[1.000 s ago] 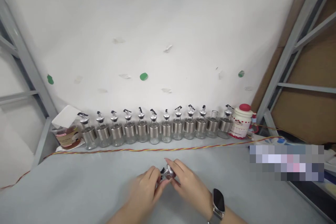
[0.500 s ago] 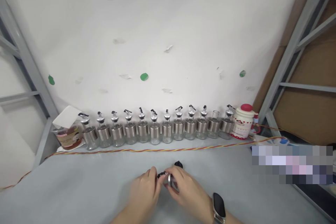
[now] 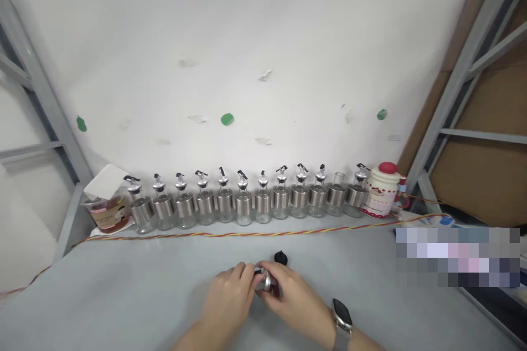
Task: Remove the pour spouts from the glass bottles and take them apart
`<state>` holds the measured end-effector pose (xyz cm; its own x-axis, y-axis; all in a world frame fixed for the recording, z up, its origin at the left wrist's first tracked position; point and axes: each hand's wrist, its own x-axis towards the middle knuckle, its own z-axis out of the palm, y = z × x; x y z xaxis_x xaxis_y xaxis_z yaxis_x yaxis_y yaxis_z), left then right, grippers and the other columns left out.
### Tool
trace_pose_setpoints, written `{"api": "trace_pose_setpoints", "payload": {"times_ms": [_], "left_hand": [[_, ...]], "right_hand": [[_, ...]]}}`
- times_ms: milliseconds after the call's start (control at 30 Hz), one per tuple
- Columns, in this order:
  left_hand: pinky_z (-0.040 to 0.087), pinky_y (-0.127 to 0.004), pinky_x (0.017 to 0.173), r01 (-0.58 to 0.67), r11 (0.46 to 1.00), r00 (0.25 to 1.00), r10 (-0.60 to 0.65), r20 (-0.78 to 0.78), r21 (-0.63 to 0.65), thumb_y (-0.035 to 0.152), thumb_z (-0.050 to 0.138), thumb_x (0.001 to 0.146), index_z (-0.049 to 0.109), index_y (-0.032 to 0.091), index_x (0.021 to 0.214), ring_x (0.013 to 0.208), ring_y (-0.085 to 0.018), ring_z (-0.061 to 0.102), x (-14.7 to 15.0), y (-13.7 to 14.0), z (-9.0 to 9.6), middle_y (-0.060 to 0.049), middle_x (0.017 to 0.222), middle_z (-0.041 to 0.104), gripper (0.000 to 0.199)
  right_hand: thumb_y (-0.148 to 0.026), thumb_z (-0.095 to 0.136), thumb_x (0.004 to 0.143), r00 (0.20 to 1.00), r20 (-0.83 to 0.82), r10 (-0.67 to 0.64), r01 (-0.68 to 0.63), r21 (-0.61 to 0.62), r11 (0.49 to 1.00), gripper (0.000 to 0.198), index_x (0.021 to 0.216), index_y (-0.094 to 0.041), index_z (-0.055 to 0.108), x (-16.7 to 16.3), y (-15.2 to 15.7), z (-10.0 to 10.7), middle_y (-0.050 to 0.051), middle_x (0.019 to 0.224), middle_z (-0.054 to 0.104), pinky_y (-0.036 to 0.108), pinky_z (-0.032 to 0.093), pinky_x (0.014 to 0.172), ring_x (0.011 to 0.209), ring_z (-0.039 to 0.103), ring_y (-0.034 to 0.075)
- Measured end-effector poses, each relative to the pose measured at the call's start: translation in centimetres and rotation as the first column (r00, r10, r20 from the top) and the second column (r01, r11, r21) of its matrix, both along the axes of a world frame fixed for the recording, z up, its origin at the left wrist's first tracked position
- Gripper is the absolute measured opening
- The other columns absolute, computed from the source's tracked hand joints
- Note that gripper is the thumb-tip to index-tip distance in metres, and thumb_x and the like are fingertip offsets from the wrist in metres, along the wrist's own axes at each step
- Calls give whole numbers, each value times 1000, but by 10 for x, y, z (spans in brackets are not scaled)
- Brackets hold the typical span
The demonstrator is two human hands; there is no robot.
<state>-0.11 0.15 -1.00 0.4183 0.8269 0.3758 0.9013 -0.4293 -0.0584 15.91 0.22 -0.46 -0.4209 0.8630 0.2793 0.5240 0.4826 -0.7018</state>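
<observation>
In the head view, the fingers of your left hand (image 3: 229, 295) pinch the black-tipped end of a silver pour spout (image 3: 267, 282), while your right hand (image 3: 297, 297) curls its fingers around the collar, over the grey table (image 3: 135, 285). A black stopper (image 3: 280, 258) lies just beyond your right fingers. Behind the twisted cord (image 3: 230, 235), steel-sleeved glass bottles (image 3: 244, 204) stand in a row, one spoutless.

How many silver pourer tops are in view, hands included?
12: eleven pourer tops on the row's bottles, all but the uncapped bottle second from the right, and one held top, partly hidden, between the left hand and right hand.
</observation>
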Motion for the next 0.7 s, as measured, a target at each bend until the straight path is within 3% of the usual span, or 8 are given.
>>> {"api": "trace_pose_setpoints", "payload": {"times_ms": [333, 433, 700], "left_hand": [[33, -26, 41, 13, 974, 1000, -16, 12, 228, 29, 39, 85, 47, 21, 69, 44, -16, 55, -3, -2, -2, 3, 55, 56, 20], [33, -26, 41, 35, 966, 999, -37, 4, 257, 26, 39, 85, 46, 21, 68, 44, -16, 54, -3, -1, -1, 3, 54, 55, 19], [34, -27, 40, 79, 965, 991, -49, -125, 249, 17, 36, 84, 44, 21, 68, 43, -17, 53, 0, -2, -1, 2, 54, 53, 19]], "right_hand": [[-15, 52, 72, 1000, -7, -8, 8, 9, 1000, 42, 113, -20, 48, -3, -2, 0, 4, 94, 61, 25, 44, 73, 74, 57, 15], [-14, 52, 72, 999, -35, -3, 3, -5, 1000, 40, 112, -20, 49, -3, -3, 2, 4, 96, 61, 24, 44, 73, 78, 57, 15], [-16, 53, 74, 1000, 5, -14, 14, -2, 1000, 11, 84, -20, 54, -8, -7, 6, 0, 79, 62, 20, 40, 64, 70, 56, 13]]}}
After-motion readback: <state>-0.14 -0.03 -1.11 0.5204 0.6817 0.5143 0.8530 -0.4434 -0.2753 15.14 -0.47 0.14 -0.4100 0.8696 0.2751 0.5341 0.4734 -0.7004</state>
